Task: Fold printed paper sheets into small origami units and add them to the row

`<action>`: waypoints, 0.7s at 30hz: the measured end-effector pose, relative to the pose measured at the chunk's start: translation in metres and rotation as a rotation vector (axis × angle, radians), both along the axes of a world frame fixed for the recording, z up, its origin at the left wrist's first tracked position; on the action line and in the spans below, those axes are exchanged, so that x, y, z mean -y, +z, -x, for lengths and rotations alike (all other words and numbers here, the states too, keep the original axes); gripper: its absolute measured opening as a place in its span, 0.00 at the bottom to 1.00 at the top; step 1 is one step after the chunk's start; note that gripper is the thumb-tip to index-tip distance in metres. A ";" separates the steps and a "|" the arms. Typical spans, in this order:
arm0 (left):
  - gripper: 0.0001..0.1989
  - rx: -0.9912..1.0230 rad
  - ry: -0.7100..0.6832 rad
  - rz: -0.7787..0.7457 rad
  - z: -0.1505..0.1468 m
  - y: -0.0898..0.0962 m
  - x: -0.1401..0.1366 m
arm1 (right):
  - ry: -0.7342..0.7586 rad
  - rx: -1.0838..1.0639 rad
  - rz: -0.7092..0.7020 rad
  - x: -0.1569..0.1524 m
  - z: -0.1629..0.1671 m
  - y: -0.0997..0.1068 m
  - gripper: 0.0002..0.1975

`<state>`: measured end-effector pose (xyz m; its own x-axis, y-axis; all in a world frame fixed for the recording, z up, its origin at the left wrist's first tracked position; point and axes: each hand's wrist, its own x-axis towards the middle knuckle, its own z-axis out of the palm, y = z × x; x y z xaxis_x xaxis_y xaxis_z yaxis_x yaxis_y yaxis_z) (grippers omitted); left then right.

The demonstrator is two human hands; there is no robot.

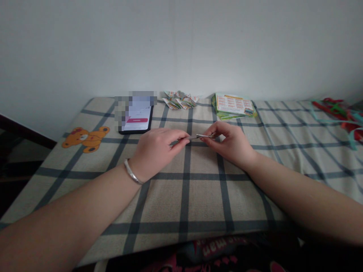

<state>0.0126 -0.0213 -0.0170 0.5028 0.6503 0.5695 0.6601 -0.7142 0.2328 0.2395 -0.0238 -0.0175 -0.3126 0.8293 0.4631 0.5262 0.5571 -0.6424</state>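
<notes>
My left hand (161,149) and my right hand (229,141) meet over the middle of the checked tablecloth. Both pinch a thin folded piece of paper (200,136), seen almost edge-on between the fingertips. Its printed face is mostly hidden. Beyond my right hand lies a stack of printed paper cards (234,105), with a white printed sheet on top and green ones beneath. Several folded paper pieces (180,101) in similar colours stand by the wall, beyond my left hand.
A phone (137,121) with a lit screen lies left of the folded pieces. An orange bear picture (85,139) is at the left of the tablecloth (164,204). Red, green and pale blue ribbon-like items (344,119) lie at the far right. A white wall (181,49) bounds the back.
</notes>
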 end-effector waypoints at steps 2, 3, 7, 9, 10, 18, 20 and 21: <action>0.08 -0.015 -0.024 0.004 0.000 0.000 0.000 | 0.024 0.010 0.027 0.001 0.001 0.001 0.04; 0.09 -0.024 -0.040 -0.002 0.000 0.000 0.000 | 0.034 0.023 0.025 0.002 0.002 0.001 0.04; 0.07 -0.043 -0.090 -0.053 -0.002 0.002 0.001 | 0.066 0.109 -0.055 0.005 0.005 0.002 0.02; 0.07 -0.051 -0.078 -0.064 -0.002 0.002 0.002 | 0.065 0.121 -0.077 0.006 0.005 0.003 0.01; 0.07 -0.056 -0.060 -0.057 -0.003 0.002 0.003 | 0.057 0.112 -0.076 0.006 0.005 0.003 0.01; 0.07 -0.038 -0.021 0.097 -0.003 0.003 0.004 | 0.029 0.067 -0.055 0.004 0.004 0.001 0.02; 0.07 -0.012 -0.090 0.082 -0.003 0.002 0.004 | 0.070 0.139 -0.115 0.004 0.005 0.002 0.01; 0.06 -0.005 -0.109 0.072 -0.003 0.001 0.004 | 0.089 0.170 -0.141 0.005 0.005 0.003 0.01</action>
